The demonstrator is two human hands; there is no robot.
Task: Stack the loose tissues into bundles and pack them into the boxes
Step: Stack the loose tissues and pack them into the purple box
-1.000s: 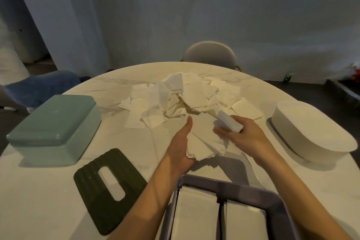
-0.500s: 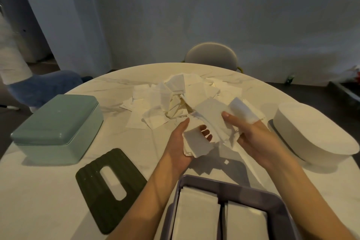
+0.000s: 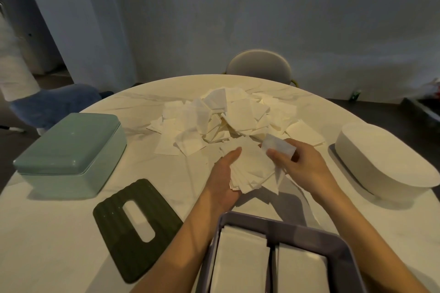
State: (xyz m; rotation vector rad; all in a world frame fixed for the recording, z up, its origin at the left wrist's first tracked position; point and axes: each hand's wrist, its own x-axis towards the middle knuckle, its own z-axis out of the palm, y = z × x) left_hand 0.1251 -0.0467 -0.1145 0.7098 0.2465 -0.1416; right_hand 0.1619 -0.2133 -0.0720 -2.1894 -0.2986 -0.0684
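Note:
A pile of loose white tissues (image 3: 228,121) lies in the middle of the round table. My left hand (image 3: 225,173) lies palm up under a fanned bundle of tissues (image 3: 252,171), its thumb along the bundle's left edge. My right hand (image 3: 302,166) pinches a single folded tissue (image 3: 278,146) just above the bundle's right side. A purple box (image 3: 285,223) stands open at the near edge with two stacks of tissues (image 3: 240,259) inside, side by side. A mint green box (image 3: 71,152) sits closed at the left, and a white oval box (image 3: 385,164) stands at the right.
A dark green slotted lid (image 3: 138,228) lies flat on the table (image 3: 47,245) left of my forearm. A grey chair back (image 3: 258,64) rises behind the far edge. A person in a white top and blue trousers (image 3: 47,104) is at the far left.
My right hand has come back down and left over the bundle, with a tissue pinched. The bundle lies flatter and wider in my left hand than half a second ago.

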